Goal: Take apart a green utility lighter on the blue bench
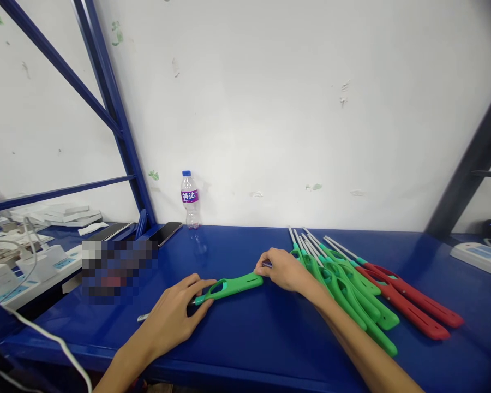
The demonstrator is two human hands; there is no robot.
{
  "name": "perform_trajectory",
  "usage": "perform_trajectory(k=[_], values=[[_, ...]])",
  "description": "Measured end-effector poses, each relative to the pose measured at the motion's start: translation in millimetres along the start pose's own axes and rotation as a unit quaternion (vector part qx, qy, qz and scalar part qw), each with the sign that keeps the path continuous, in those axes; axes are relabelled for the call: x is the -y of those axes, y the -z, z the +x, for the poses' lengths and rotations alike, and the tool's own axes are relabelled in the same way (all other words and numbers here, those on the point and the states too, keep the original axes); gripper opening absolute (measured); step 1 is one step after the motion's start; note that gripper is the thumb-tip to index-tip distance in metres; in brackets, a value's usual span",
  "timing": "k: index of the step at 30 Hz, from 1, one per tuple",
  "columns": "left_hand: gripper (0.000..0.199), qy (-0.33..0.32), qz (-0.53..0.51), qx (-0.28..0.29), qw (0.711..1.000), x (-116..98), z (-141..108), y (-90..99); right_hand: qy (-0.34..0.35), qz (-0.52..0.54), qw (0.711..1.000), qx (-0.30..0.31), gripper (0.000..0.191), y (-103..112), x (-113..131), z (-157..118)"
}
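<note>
A green long-stem gas lighter [238,285] lies across the blue tabletop, its metal tube pointing left. My left hand [174,311] grips it at the teal collar between thumb and fingers, hiding much of the tube; the tip [142,317] shows beyond the hand. At the handle's end, my right hand [285,268] is closed in a pinch, with its thumb against or very near the handle. Something small and dark [267,263] shows between those fingers, too little of it to name. Several more green lighters [343,289] lie piled beside my right forearm.
Two red lighters [417,305] lie right of the green pile. A plastic bottle [190,204] stands by the wall, with a phone [166,233] to its left. Power strips [61,263] and cables sit at the left. Blue frame posts [118,120] rise at the sides.
</note>
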State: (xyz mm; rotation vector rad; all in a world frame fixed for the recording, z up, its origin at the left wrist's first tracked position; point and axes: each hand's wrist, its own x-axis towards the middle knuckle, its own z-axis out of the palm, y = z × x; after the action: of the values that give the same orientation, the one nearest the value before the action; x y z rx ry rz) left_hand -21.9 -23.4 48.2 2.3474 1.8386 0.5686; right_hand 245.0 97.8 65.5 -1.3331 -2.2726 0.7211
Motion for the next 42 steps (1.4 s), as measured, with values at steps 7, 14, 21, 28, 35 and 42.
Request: perform_trajectory(k=[7,14,21,28,35,42], values=[[0.04,-0.007,-0.016,-0.009,1.0,4.9,-1.1,-0.9,0.017,0.029,0.999,0.016,0.012,3.9,2.3,-1.7],[0.04,-0.008,-0.012,-0.024,1.0,8.2,-1.7,-3.9,0.019,0.048,0.999,0.017,0.018,3.8,4.0,-1.8],[0.041,-0.014,-0.014,-0.046,0.999,14.8,-3.7,-7.6,0.027,0.061,0.998,0.0,0.019,3.6,4.5,-1.8],[0.041,-0.006,-0.024,-0.04,0.999,13.4,-1.7,-6.7,0.023,0.077,0.996,-0.038,0.023,-5.0,-1.6,4.7],[0.042,-0.012,-0.055,-0.04,0.998,8.4,-6.1,-5.1,0.043,0.085,0.994,-0.048,0.027,-0.3,1.4,3.9],[0.042,0.014,-0.029,-0.034,0.999,0.8,-10.9,0.4,0.023,0.05,0.998,-0.02,0.015,-2.7,2.6,1.6]])
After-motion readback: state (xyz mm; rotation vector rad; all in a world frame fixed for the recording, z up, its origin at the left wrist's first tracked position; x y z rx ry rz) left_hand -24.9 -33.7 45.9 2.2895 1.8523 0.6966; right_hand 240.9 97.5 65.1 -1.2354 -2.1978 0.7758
